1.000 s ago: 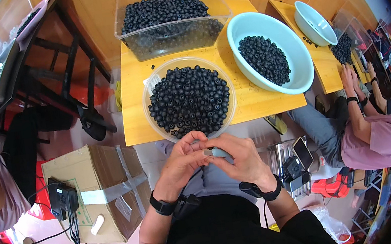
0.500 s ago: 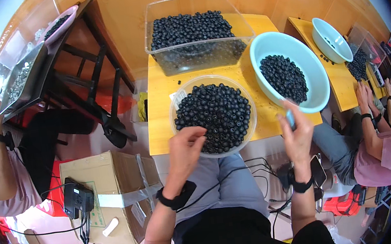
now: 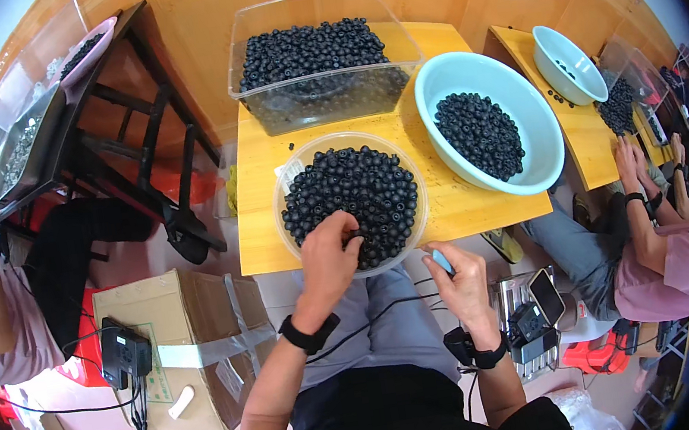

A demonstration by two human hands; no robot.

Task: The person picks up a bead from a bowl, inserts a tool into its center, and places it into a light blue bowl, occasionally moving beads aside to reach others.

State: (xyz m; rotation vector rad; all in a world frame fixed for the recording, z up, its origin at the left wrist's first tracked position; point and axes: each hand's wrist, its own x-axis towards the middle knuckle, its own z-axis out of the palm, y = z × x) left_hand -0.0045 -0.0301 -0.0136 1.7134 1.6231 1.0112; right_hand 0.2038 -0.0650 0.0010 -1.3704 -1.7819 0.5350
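A clear round tub point(image 3: 424, 204) at the table's near edge is heaped with small black bead-like parts point(image 3: 358, 183), some showing a hole. Over the tub's near left side, my left hand point(image 3: 329, 256) dips to the heap. Its thumb and fingertips close on a small black part there; the pinch is partly hidden. Just beyond the tub's near right rim, my right hand point(image 3: 465, 284) is closed around a light blue tool point(image 3: 443, 263). Only a short piece of this tool shows, so its kind is unclear.
Behind the tub stands a clear rectangular bin point(image 3: 331, 111) of the same black parts. A light blue basin point(image 3: 544, 132) with more sits on the right of the yellow table point(image 3: 260, 200). A cardboard box point(image 3: 193, 322) stands left. People sit at both sides.
My left hand has moved onto the heap of black parts. My right hand, with the blue tool, has come down and left from the basin's near rim toward the tub. The view has shifted slightly.
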